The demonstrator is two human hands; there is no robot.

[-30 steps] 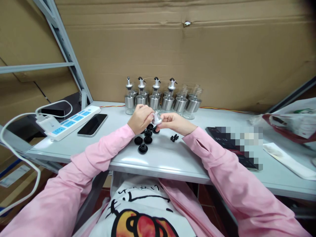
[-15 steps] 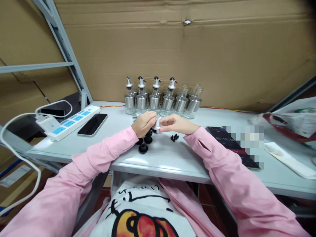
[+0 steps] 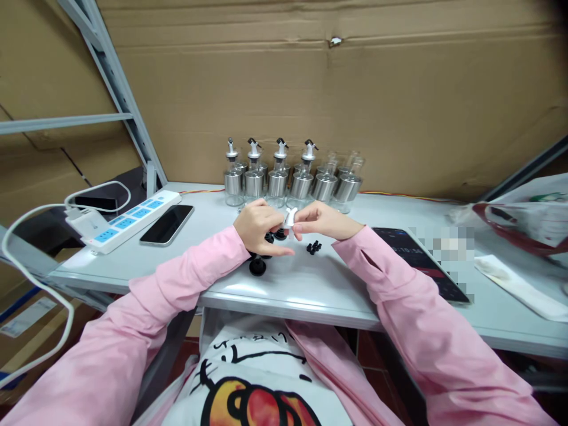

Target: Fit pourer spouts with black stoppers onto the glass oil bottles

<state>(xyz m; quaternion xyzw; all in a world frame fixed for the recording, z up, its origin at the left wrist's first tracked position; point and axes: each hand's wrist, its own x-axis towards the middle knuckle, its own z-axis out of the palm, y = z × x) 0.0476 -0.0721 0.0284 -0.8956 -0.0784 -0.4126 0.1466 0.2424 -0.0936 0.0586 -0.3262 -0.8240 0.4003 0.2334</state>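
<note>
A small white spout piece (image 3: 290, 218) is held between my two hands above the table. My right hand (image 3: 320, 220) pinches it from the right between thumb and fingers. My left hand (image 3: 260, 226) touches its left side with the fingertips, the thumb stretched out below. Under and beside my left hand lie black round stoppers (image 3: 257, 266), partly hidden by it. A cluster of small black parts (image 3: 314, 247) rests below my right hand. Behind stand glass bottles with steel bands (image 3: 277, 183); several front ones carry white spouts with black tips (image 3: 309, 151).
On the left lie a power strip (image 3: 137, 218) with a white plug and cable, and a phone (image 3: 167, 225). A tablet (image 3: 426, 266), a white strip (image 3: 519, 287) and a plastic bag (image 3: 528, 216) are on the right. Cardboard (image 3: 284, 83) stands behind the table (image 3: 293, 290).
The white piece has turned in my hands, its forked end now upward. My left hand has opened somewhat, its thumb now extended over the stoppers.
</note>
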